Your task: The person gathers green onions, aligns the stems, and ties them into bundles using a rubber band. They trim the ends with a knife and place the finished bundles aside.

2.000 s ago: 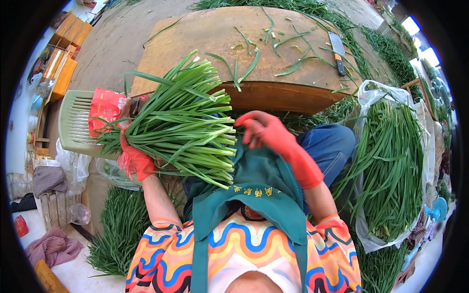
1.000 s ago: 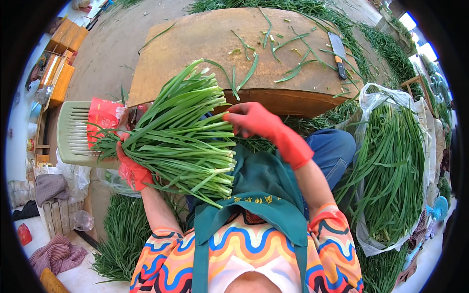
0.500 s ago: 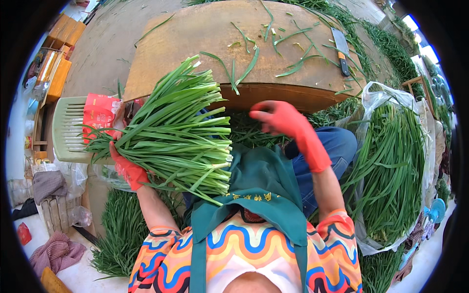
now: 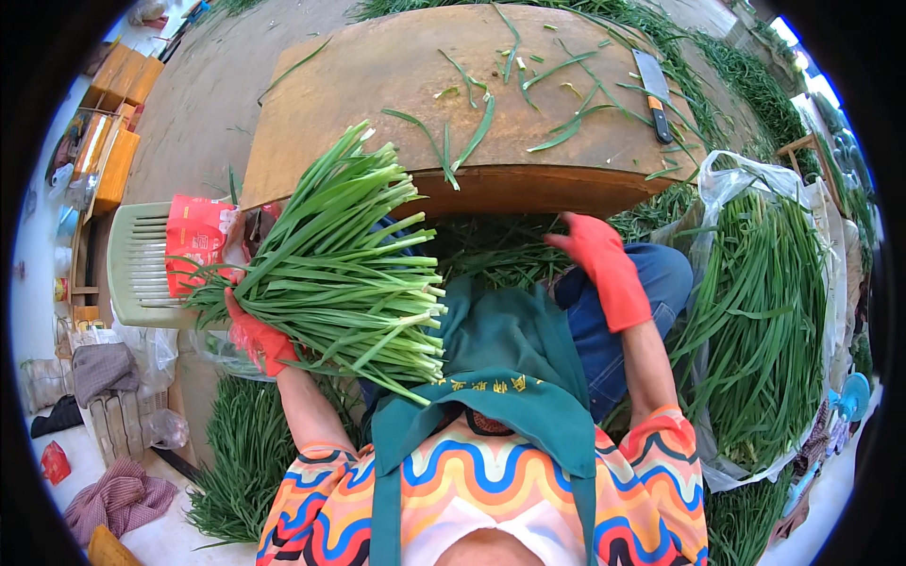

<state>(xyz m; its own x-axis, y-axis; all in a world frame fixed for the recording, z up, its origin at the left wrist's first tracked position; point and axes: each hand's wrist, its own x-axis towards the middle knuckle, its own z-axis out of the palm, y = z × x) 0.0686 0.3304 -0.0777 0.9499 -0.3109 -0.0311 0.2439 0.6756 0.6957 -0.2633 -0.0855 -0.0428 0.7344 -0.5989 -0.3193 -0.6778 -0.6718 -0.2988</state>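
The left hand, in a red glove, is closed around the middle of a thick bundle of green chives, holding it across the lap with the cut ends fanned toward the green apron and the tips pointing at the rusty-brown round surface. The right hand, also red-gloved, holds nothing: it reaches with loosely spread fingers into the loose chives lying just under the edge of that surface. Judging by how things lie, one bundle is gathered, yet much is left: a big heap of chives fills a plastic sack on the right, and more lie on the ground at the left. A cleaver rests among stray leaves on the surface, well apart from both hands.
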